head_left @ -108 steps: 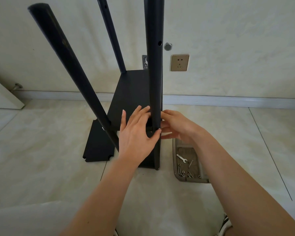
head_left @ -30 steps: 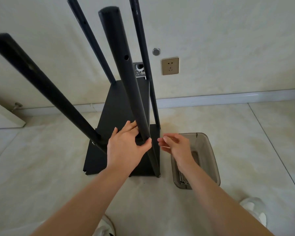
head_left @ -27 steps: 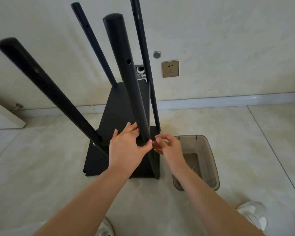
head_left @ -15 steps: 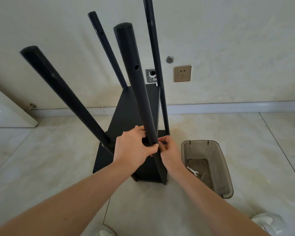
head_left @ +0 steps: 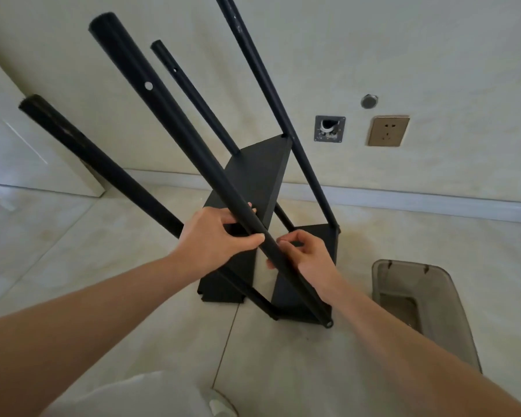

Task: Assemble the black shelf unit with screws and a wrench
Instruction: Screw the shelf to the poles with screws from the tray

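The black shelf unit (head_left: 254, 179) stands on the floor with several black tube legs pointing up, one shelf panel fixed between them. The nearest leg (head_left: 175, 127) leans across the middle of the view, a screw hole showing near its top. My left hand (head_left: 214, 236) grips this leg from the left, thumb against the tube. My right hand (head_left: 307, 251) is at the same leg's right side just below, fingertips pinched at the tube; whatever small part they hold is hidden. A lower black panel (head_left: 301, 299) sits at the legs' base.
A translucent grey bin (head_left: 424, 308) stands on the floor to the right of the unit. Behind are a wall with a socket (head_left: 388, 130), an open wall box (head_left: 330, 128) and a baseboard. A white panel (head_left: 27, 164) leans at left. The floor is pale tile.
The view has swung left and tilted, so the unit appears rotated and the legs lean more. Both hands stay at the same spot on the near leg.
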